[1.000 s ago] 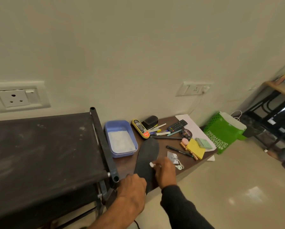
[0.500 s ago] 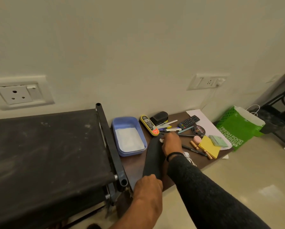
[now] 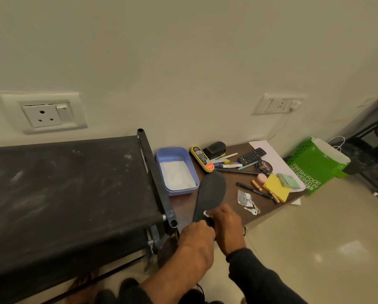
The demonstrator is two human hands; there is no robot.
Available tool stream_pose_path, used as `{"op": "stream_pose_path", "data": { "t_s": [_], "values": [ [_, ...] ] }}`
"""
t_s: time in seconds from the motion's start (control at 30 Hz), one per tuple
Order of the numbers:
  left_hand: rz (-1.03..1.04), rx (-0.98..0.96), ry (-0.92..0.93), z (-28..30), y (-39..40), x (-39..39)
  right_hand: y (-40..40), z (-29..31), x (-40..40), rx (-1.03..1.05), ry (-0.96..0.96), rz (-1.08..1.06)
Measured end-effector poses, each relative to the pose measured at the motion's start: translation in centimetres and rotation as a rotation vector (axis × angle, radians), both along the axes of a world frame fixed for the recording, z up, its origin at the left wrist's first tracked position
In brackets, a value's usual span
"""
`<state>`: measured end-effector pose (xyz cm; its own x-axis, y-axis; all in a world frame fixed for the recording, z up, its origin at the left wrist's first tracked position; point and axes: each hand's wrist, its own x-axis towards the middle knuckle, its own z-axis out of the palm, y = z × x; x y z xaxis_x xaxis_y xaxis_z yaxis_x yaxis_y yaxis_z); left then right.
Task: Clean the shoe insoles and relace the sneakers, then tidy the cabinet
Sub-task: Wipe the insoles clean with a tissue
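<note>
insole work, both your hands busy: the long dark grey foam insole (image 3: 212,191) lies on the brown wooden worktop (image 3: 229,194), just beside the lilac plastic tub of white powder (image 3: 176,170). your left hand (image 3: 197,238) grips its near end; your right hand (image 3: 226,224) pinches a small white wad (image 3: 206,213) against it.

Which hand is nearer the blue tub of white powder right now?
Right, narrowly. The right hand is on the insole, near and right of the blue tub. The left hand holds the insole's heel end, lower and farther from the tub.
</note>
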<state>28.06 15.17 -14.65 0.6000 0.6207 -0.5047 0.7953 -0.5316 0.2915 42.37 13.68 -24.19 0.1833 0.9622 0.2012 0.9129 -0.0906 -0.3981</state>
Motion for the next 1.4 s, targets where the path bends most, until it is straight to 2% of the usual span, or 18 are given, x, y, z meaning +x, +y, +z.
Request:
{"op": "stream_pose_path", "data": {
  "t_s": [0.1,0.17,0.3,0.47,0.67,0.73,0.9,1.03,1.27,1.4],
  "values": [
    [0.023,0.009,-0.024,0.0,-0.5,-0.1,-2.1,2.7,-0.8,-0.095,0.07,0.121],
    [0.008,0.017,-0.022,0.0,-0.8,0.1,0.0,3.9,0.6,-0.245,0.129,0.091],
    [-0.033,0.018,-0.002,-0.4,-0.5,0.5,7.2,4.0,4.3,-0.152,0.359,-0.351],
    [-0.003,-0.111,0.018,-1.4,1.1,0.8,14.5,2.8,5.2,-0.155,0.292,-0.498],
    [0.019,-0.153,-0.035,-1.9,1.4,0.6,15.9,1.7,4.5,-0.089,0.276,-0.615],
    [0.024,-0.165,-0.068,-1.9,1.4,0.5,15.7,1.7,4.6,-0.114,0.25,-0.607],
    [0.004,-0.167,-0.058,-1.8,1.6,0.4,13.2,0.8,6.4,-0.244,0.048,-0.408],
    [-0.038,-0.134,-0.062,-1.6,1.2,0.4,11.1,1.0,7.0,-0.257,0.047,-0.337],
    [-0.037,0.015,-0.09,-0.6,0.4,-0.8,15.9,3.2,6.9,-0.211,-0.039,-0.356],
    [-0.012,0.03,-0.108,-0.4,0.1,-0.8,16.1,2.6,6.1,-0.178,-0.114,-0.373]
  ]
}}
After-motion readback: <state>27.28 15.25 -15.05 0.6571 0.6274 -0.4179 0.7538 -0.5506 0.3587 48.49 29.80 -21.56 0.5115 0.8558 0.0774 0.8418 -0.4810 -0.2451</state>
